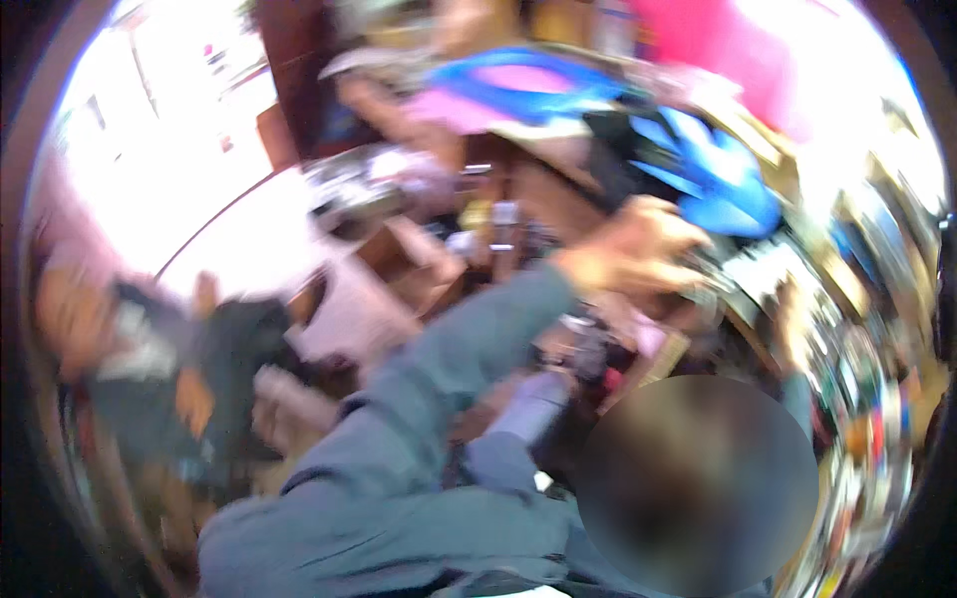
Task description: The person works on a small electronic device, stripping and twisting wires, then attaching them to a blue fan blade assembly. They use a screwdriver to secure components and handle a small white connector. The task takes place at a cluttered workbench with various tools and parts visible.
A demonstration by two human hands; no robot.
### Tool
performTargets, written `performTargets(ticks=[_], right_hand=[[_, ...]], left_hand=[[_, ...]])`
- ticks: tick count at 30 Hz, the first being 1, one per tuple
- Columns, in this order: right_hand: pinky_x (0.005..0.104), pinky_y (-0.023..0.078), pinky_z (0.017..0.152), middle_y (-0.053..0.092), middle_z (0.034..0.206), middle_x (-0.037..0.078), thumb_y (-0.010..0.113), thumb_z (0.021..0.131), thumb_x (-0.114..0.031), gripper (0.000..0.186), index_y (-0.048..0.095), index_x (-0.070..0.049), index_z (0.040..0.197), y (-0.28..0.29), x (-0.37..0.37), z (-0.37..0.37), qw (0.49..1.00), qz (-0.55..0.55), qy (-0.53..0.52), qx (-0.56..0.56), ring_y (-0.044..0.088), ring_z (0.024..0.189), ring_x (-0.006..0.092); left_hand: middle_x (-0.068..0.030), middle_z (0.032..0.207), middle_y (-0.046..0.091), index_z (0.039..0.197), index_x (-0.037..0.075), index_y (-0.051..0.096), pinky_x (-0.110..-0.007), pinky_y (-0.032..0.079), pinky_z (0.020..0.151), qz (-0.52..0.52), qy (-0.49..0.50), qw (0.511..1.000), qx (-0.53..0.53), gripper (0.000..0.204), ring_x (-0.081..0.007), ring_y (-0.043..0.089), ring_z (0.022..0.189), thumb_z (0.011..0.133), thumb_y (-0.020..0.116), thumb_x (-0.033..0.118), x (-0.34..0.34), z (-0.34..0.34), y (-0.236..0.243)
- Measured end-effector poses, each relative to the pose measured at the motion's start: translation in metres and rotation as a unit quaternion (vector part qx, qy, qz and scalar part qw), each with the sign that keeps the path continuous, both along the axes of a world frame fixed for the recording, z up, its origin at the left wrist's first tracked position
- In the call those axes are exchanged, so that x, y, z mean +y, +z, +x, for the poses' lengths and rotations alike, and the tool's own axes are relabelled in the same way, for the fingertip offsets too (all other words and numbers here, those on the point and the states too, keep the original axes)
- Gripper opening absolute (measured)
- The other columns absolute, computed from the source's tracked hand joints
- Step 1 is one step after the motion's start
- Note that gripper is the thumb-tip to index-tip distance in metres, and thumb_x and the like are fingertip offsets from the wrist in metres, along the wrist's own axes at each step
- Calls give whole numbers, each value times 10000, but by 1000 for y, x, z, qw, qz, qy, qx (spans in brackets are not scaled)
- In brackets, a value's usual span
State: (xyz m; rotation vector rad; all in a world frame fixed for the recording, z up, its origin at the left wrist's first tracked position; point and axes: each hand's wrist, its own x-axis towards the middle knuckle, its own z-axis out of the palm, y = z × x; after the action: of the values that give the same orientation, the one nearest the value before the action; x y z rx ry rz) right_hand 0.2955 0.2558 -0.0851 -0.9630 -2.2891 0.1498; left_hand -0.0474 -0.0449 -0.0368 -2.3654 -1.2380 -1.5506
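Observation:
Motion blurs the whole view. My left hand (638, 249), in a grey-blue sleeve, reaches across the middle with its fingers bent. At its fingertips is a small, shiny, see-through or metallic thing (706, 291), too smeared to name. Farther right, my right hand (792, 324) is raised beside a pale flat thing (763, 267); its fingers are too blurred to read. Just beyond my left hand lies a bright blue bag-like thing (723, 174) with black parts. A round blurred patch hides what is at the lower right.
At the left, a person in dark clothes (239, 349) sits close by. An open brown box (409, 264) stands left of my left forearm. Pink and blue items (508, 85) lie at the far side. Many small, crowded items (867, 439) line the right edge.

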Motion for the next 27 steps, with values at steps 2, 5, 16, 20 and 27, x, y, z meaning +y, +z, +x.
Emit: performTargets(ticks=[2,5,16,20,27], right_hand=[[391,503,847,671,952,136,488,991,-134,208,620,-8,1092,-11,27,24,991,-115,37,57,649,930,289],[352,504,913,663,1022,119,449,1020,-129,253,612,15,1149,-24,72,52,923,-310,96,206,637,986,233],[399,502,695,641,723,146,739,784,-63,109,668,19,783,10,51,49,992,-120,-5,28,614,695,256],[384,502,688,616,714,148,739,773,-49,121,648,30,772,15,30,38,994,34,-24,-103,606,700,240],[366,501,678,550,700,74,661,803,35,85,581,9,795,2,36,34,933,-241,34,265,558,687,188]], left_hand=[[-164,1019,703,1130,55,675,-457,465,908,28,-18,999,-36,393,-364,621,976,849,696,328,-11,12,3],[-129,903,720,988,85,743,-424,415,962,9,-7,998,-66,367,-313,635,943,796,754,398,36,50,-22],[-59,802,746,945,105,780,-434,318,1083,-40,15,996,-73,377,-276,661,862,749,775,427,34,53,-23],[-62,799,745,917,107,785,-430,319,1074,-35,34,996,-74,342,-274,648,872,769,770,415,28,52,-21],[-75,827,745,892,101,789,-411,344,1037,-33,29,995,-90,329,-289,631,901,779,758,409,31,53,-20]])
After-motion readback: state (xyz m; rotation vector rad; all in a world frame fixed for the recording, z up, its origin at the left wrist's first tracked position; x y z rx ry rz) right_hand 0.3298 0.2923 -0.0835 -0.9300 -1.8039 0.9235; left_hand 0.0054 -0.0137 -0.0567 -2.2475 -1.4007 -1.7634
